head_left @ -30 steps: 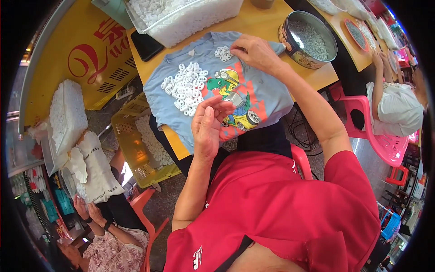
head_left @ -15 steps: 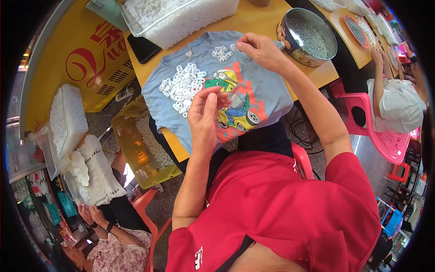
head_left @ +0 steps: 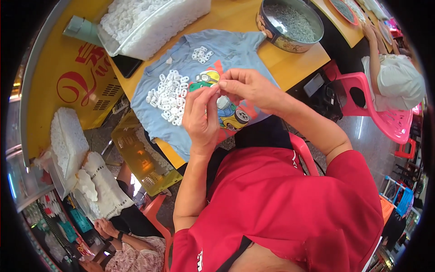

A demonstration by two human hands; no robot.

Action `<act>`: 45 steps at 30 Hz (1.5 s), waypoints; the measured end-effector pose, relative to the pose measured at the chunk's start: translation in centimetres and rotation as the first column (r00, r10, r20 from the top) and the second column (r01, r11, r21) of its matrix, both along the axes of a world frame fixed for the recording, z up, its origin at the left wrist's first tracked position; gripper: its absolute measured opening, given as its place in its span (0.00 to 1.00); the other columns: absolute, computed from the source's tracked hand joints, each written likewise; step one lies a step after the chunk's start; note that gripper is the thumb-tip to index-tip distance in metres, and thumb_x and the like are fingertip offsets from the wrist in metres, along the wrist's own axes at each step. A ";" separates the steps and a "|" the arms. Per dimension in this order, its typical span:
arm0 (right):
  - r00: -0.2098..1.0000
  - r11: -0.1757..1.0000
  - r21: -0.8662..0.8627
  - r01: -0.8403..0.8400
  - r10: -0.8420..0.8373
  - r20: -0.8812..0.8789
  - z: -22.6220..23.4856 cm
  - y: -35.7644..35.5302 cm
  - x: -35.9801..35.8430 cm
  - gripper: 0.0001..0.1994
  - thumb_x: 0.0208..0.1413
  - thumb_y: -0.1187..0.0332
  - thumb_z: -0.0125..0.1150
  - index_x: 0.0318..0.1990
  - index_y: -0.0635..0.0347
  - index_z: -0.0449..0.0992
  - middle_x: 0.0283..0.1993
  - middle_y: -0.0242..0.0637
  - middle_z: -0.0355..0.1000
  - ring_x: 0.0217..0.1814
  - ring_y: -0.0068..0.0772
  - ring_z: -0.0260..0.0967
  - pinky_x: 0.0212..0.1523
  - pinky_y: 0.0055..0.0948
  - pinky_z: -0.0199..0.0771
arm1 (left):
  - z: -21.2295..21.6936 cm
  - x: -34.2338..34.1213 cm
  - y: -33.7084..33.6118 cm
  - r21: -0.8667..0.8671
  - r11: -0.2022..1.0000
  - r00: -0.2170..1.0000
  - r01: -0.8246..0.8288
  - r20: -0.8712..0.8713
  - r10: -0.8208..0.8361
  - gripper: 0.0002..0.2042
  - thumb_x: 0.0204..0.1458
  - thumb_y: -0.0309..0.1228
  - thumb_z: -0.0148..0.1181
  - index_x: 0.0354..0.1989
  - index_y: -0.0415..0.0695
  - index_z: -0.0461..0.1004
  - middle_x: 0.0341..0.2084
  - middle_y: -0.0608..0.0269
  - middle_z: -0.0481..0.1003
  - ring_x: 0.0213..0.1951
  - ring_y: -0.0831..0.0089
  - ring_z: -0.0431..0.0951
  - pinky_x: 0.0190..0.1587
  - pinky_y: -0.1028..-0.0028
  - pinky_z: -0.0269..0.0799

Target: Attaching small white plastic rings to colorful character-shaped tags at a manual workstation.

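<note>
My left hand [head_left: 200,115] and my right hand [head_left: 251,89] meet over a blue-grey T-shirt [head_left: 147,120] spread on the table and my lap. Fingers of both are pinched together, tip to tip. A tiny pale bit shows between them, too small and covered to name. To the left of my left hand lies a pile of small white plastic pieces [head_left: 171,97], oval with two holes. A smaller cluster of the same pieces [head_left: 201,55] sits farther off on the shirt. My hands partly hide the shirt's cartoon car print [head_left: 235,119].
A clear box [head_left: 167,31] heaped with white pieces and a round tin [head_left: 283,43] of small grey metal parts stand on the table [head_left: 222,20]. A dark phone [head_left: 127,65] lies by the box. A yellow crate [head_left: 158,181] is down left. Other people sit at both sides.
My right hand has come back from the shirt's far edge, near the smaller cluster, to meet my left hand. My left fingers have closed to a pinch. The view has shifted slightly.
</note>
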State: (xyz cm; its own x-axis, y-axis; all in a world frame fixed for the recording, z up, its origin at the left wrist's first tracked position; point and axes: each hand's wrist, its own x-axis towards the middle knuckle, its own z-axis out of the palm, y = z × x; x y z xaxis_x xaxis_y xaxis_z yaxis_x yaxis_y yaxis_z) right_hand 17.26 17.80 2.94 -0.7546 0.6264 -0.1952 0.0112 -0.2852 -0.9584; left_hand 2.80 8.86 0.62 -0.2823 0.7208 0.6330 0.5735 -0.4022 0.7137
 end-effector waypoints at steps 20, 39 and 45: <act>0.950 0.942 0.134 0.307 -0.296 -0.096 -1.5 -4.8 1.7 0.08 0.61 0.73 0.59 0.45 0.67 0.73 0.39 0.28 0.71 0.41 0.14 0.68 0.41 0.17 0.70 | -0.4 2.2 -2.7 -0.254 0.881 0.577 0.400 0.816 -0.027 0.06 0.57 0.24 0.61 0.42 0.37 0.74 0.30 0.65 0.77 0.30 0.81 0.76 0.33 0.81 0.72; 0.956 0.740 0.642 0.200 -0.291 0.037 -1.5 -0.8 1.8 0.06 0.56 0.74 0.62 0.39 0.67 0.76 0.35 0.34 0.72 0.31 0.20 0.68 0.32 0.23 0.69 | -1.3 1.8 -3.1 -0.177 0.894 0.446 0.412 0.895 -0.029 0.05 0.61 0.27 0.55 0.42 0.40 0.71 0.32 0.62 0.75 0.31 0.76 0.74 0.36 0.78 0.70; 0.899 0.480 0.873 0.083 -0.414 0.143 -2.6 4.9 1.7 0.06 0.54 0.71 0.63 0.37 0.63 0.78 0.34 0.36 0.72 0.27 0.30 0.68 0.30 0.28 0.69 | -0.9 0.8 -2.8 -0.204 0.904 0.511 0.376 0.859 -0.019 0.05 0.61 0.27 0.55 0.41 0.39 0.70 0.32 0.61 0.76 0.31 0.76 0.75 0.36 0.79 0.70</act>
State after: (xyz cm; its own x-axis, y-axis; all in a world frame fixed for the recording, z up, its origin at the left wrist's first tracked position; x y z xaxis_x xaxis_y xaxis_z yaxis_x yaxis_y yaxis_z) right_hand 18.98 22.73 0.30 -0.5428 0.7642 0.3483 0.3986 0.5995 -0.6941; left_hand 3.61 6.03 -0.25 -0.3623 0.9274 -0.0928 -0.4101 -0.0693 0.9094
